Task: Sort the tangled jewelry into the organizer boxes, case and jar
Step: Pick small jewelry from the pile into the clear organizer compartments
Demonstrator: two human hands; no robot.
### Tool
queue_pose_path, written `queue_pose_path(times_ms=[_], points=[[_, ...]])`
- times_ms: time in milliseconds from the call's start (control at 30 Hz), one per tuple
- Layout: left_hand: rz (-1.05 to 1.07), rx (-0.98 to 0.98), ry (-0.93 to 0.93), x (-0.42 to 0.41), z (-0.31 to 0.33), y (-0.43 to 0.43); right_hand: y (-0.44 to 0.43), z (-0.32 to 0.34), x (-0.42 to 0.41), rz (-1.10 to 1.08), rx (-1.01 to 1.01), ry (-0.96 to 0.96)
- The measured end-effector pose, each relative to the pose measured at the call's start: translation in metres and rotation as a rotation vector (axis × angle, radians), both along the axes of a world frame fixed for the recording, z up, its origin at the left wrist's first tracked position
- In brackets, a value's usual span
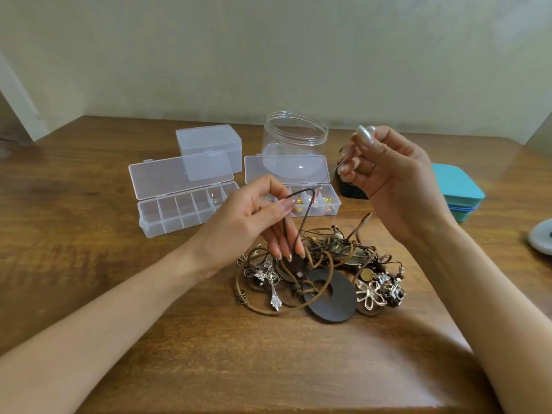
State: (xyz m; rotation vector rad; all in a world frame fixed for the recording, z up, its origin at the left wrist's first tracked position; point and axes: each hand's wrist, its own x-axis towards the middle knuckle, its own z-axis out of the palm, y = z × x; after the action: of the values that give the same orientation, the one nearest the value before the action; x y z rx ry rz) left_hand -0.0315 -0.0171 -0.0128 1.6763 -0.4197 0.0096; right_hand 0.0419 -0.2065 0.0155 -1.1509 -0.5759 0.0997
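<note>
Pinching a dark braided cord (307, 211) with our left hand (251, 222) and right hand (385, 174), we hold it above the tangled brown pile (325, 255); open organizer boxes (176, 213), a clear jar (294, 138) and a teal case (457, 189) sit farther back.

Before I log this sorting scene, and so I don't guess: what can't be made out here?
Head view only:
- Black object, mostly hidden behind the right hand: unidentifiable.
- Grey round thing: cut off by the right edge.
- Small gold pieces in the right organizer box: too small, partly behind the left hand and its braided cord.
- Thin strand pinched by the right hand: too fine to identify.
</note>
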Motion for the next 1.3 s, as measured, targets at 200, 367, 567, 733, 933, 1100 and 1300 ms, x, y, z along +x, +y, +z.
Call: queue_pose_path(times_ms=[200,367,567,733,933,1100,1300], points=[[0.001,0.004,-0.007,0.000,0.000,0.001,-0.007,0.007,0.003,-0.020,0.115,0.011],[0.009,0.052,-0.017,0.001,-0.001,0.003,-0.006,0.005,0.003,0.039,0.016,-0.018],[0.131,0.266,-0.294,-0.003,0.009,0.019,-0.001,0.005,-0.001,0.112,-0.040,-0.051],[0.068,0.084,-0.085,0.000,0.021,0.024,0.012,0.000,-0.013,0.237,-0.174,-0.080],[0.194,0.154,-0.050,0.004,0.021,0.028,0.043,-0.001,-0.018,0.130,-0.302,-0.115],[0.405,0.292,-0.178,0.006,0.033,0.057,0.078,0.009,-0.013,0.048,-0.399,-0.106],[0.631,0.561,-0.311,0.014,0.030,0.081,0.104,-0.007,-0.007,0.083,-0.628,-0.086]])
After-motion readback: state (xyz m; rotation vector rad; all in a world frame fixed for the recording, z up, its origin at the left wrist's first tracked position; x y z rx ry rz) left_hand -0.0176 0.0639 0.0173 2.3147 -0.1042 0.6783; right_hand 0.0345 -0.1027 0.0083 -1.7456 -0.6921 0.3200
